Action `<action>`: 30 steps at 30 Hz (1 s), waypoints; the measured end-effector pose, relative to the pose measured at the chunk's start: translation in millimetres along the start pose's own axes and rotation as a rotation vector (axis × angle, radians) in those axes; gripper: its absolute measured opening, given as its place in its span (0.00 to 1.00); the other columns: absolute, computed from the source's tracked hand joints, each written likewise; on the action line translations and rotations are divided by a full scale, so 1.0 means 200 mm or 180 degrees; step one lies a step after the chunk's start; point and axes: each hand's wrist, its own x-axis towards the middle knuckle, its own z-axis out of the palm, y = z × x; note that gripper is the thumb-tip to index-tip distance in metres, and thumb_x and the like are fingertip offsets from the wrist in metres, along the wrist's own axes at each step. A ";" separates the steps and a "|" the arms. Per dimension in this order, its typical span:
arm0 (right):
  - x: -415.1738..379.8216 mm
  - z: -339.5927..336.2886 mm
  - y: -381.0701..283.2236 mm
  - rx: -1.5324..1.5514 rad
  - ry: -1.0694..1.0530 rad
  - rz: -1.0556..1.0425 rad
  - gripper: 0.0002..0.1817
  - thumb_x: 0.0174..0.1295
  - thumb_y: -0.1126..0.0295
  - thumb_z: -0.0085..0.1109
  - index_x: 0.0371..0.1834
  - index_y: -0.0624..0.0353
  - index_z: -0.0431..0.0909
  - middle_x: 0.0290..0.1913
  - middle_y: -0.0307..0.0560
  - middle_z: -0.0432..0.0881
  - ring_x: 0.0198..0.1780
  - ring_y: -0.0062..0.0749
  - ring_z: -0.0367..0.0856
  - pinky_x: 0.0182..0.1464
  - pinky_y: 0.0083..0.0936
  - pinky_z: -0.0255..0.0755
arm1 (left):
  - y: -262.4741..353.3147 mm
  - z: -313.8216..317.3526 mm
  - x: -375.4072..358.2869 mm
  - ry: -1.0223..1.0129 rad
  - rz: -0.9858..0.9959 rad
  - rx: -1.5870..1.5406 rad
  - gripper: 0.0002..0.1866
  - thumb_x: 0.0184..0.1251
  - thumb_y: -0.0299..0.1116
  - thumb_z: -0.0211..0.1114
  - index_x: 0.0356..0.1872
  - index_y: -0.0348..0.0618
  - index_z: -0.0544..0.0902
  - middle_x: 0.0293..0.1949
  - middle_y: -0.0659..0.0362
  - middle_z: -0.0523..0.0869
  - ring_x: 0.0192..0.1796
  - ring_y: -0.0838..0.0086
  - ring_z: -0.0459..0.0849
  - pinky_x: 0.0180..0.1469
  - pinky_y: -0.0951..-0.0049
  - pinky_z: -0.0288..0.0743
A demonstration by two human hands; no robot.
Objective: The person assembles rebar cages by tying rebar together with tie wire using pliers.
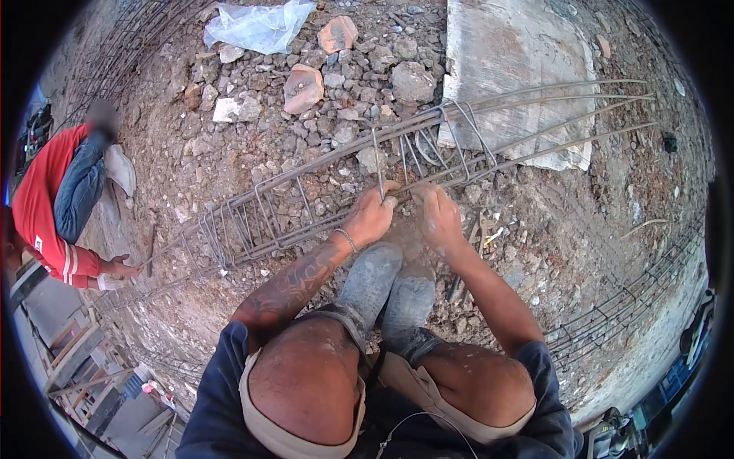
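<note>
A long rebar cage (325, 158) lies slantwise across the rubble in front of me, its wire stirrups bunched in two groups. My left hand (370, 216) is closed around the lower end of an upright stirrup (378, 157), right by the cage's near bar. Close beside it, my right hand (439, 218) has its fingers curled at the same near bar; whether they also pinch something small is hidden. On the ground to the right of that hand is a tool that looks like pincers (482, 232).
A person in a red top (50, 200) crouches at the cage's left end, hands near its bars. A worn pale board (520, 69) lies under the bars' right end. Broken bricks (303, 89) and a plastic sheet (260, 27) lie beyond. More rebar (623, 306) stretches along the right.
</note>
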 end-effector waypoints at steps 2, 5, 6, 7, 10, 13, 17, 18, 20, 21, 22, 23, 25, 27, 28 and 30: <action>0.01 0.01 0.03 -0.0004 -0.0111 0.0310 0.11 0.56 0.78 0.52 0.43 0.61 0.70 0.44 0.55 0.76 0.43 0.51 0.78 0.42 0.38 0.76 | -0.06 0.03 0.01 0.0102 0.0138 0.0123 0.17 0.61 0.28 0.51 0.51 0.35 0.75 0.45 0.42 0.80 0.51 0.50 0.78 0.56 0.58 0.68; -0.01 0.04 -0.04 0.0072 -0.0397 -0.0156 0.11 0.56 0.77 0.52 0.44 0.61 0.69 0.44 0.55 0.77 0.43 0.51 0.78 0.42 0.39 0.76 | -0.08 0.06 -0.01 0.0437 0.0594 0.0373 0.15 0.63 0.30 0.53 0.49 0.35 0.76 0.44 0.43 0.81 0.49 0.51 0.79 0.54 0.60 0.70; 0.00 0.02 -0.01 0.0082 -0.0375 -0.0169 0.11 0.56 0.77 0.52 0.44 0.61 0.69 0.44 0.55 0.77 0.43 0.51 0.78 0.42 0.39 0.76 | 0.01 0.02 -0.05 0.0349 0.0214 -0.0038 0.14 0.63 0.31 0.55 0.47 0.35 0.78 0.44 0.44 0.81 0.48 0.53 0.79 0.52 0.61 0.70; -0.01 -0.02 0.03 0.0214 -0.0425 -0.0265 0.12 0.56 0.78 0.52 0.45 0.61 0.69 0.44 0.55 0.77 0.43 0.51 0.79 0.43 0.40 0.76 | 0.06 -0.02 -0.07 0.0261 -0.0171 -0.0437 0.12 0.64 0.32 0.57 0.44 0.36 0.79 0.44 0.45 0.81 0.46 0.54 0.80 0.51 0.62 0.71; -0.09 0.00 0.08 0.0424 -0.0426 -0.0305 0.15 0.54 0.78 0.54 0.47 0.60 0.69 0.44 0.55 0.77 0.45 0.51 0.79 0.44 0.40 0.77 | 0.03 -0.06 -0.11 0.0518 0.0315 0.0037 0.10 0.64 0.32 0.59 0.39 0.35 0.81 0.40 0.46 0.82 0.44 0.56 0.81 0.48 0.64 0.71; -0.08 0.03 0.00 0.0328 -0.0242 -0.0142 0.16 0.54 0.78 0.55 0.47 0.59 0.69 0.44 0.57 0.77 0.44 0.53 0.79 0.43 0.40 0.76 | 0.02 -0.02 -0.10 0.0645 0.0127 -0.0236 0.12 0.67 0.35 0.56 0.36 0.34 0.81 0.32 0.47 0.81 0.37 0.56 0.81 0.43 0.63 0.71; -0.07 0.04 -0.05 -0.0036 0.0139 0.0765 0.11 0.61 0.76 0.53 0.47 0.61 0.69 0.40 0.59 0.77 0.41 0.58 0.78 0.41 0.40 0.73 | 0.00 0.00 -0.12 0.0799 0.0128 -0.0216 0.16 0.68 0.38 0.54 0.34 0.34 0.82 0.30 0.44 0.80 0.34 0.53 0.80 0.40 0.60 0.71; -0.08 0.01 -0.07 -0.0159 0.0102 0.0679 0.11 0.61 0.75 0.54 0.47 0.62 0.69 0.39 0.57 0.77 0.38 0.52 0.79 0.40 0.37 0.74 | 0.05 -0.04 -0.14 0.0499 -0.0084 0.0046 0.17 0.72 0.40 0.51 0.38 0.36 0.82 0.31 0.49 0.81 0.35 0.62 0.80 0.42 0.63 0.71; -0.11 0.01 -0.06 0.0616 -0.0093 0.1522 0.11 0.62 0.73 0.57 0.44 0.63 0.70 0.37 0.52 0.78 0.33 0.40 0.80 0.35 0.31 0.75 | -0.02 0.01 -0.10 0.0674 0.0090 0.0140 0.16 0.71 0.39 0.53 0.35 0.36 0.83 0.28 0.48 0.79 0.33 0.58 0.78 0.40 0.62 0.70; -0.14 0.03 -0.05 0.1480 -0.0385 0.2472 0.11 0.62 0.71 0.59 0.43 0.64 0.71 0.35 0.49 0.78 0.31 0.32 0.80 0.32 0.28 0.76 | -0.04 0.02 -0.09 0.0776 0.0368 0.0226 0.16 0.70 0.38 0.53 0.33 0.37 0.83 0.28 0.48 0.78 0.35 0.56 0.77 0.43 0.60 0.69; -0.13 0.07 -0.05 0.1543 -0.0422 0.2402 0.11 0.62 0.71 0.59 0.43 0.64 0.71 0.35 0.49 0.78 0.31 0.32 0.80 0.32 0.28 0.76 | -0.04 0.04 -0.09 0.0928 0.0465 0.0441 0.16 0.70 0.39 0.52 0.31 0.38 0.83 0.28 0.48 0.78 0.37 0.54 0.76 0.47 0.58 0.68; -0.13 0.10 -0.05 0.2227 0.0089 0.3097 0.11 0.63 0.69 0.60 0.42 0.65 0.72 0.34 0.47 0.78 0.29 0.27 0.79 0.30 0.24 0.76 | -0.05 0.05 -0.09 0.0923 0.0407 0.0481 0.17 0.70 0.39 0.52 0.31 0.38 0.83 0.28 0.48 0.78 0.37 0.54 0.76 0.48 0.58 0.68; -0.10 0.13 -0.06 0.2700 0.0565 0.3795 0.14 0.64 0.65 0.59 0.40 0.68 0.74 0.30 0.45 0.78 0.23 0.24 0.77 0.25 0.19 0.74 | -0.04 0.04 -0.10 0.0923 0.0337 0.0516 0.17 0.71 0.40 0.52 0.31 0.39 0.83 0.28 0.48 0.78 0.38 0.53 0.76 0.49 0.58 0.67; -0.09 0.12 -0.06 0.2567 0.0221 0.3578 0.15 0.64 0.62 0.59 0.41 0.66 0.74 0.31 0.44 0.78 0.24 0.23 0.77 0.26 0.19 0.73 | -0.04 0.05 -0.09 0.0882 0.0307 0.0479 0.17 0.71 0.40 0.52 0.32 0.38 0.83 0.29 0.48 0.79 0.39 0.54 0.77 0.49 0.59 0.68; -0.08 0.11 -0.04 0.2418 -0.0118 0.3352 0.16 0.64 0.60 0.59 0.41 0.64 0.75 0.32 0.43 0.78 0.25 0.21 0.76 0.26 0.18 0.72 | -0.05 0.05 -0.08 0.0836 0.0333 0.0456 0.17 0.71 0.40 0.52 0.32 0.38 0.83 0.29 0.48 0.79 0.39 0.54 0.77 0.49 0.59 0.68; -0.09 0.13 -0.01 0.2071 -0.0088 0.3227 0.15 0.65 0.61 0.59 0.36 0.66 0.77 0.26 0.44 0.79 0.22 0.22 0.77 0.23 0.20 0.71 | -0.07 0.04 -0.08 0.0800 0.0313 0.0154 0.17 0.71 0.40 0.52 0.32 0.38 0.83 0.29 0.48 0.79 0.38 0.54 0.77 0.48 0.60 0.68</action>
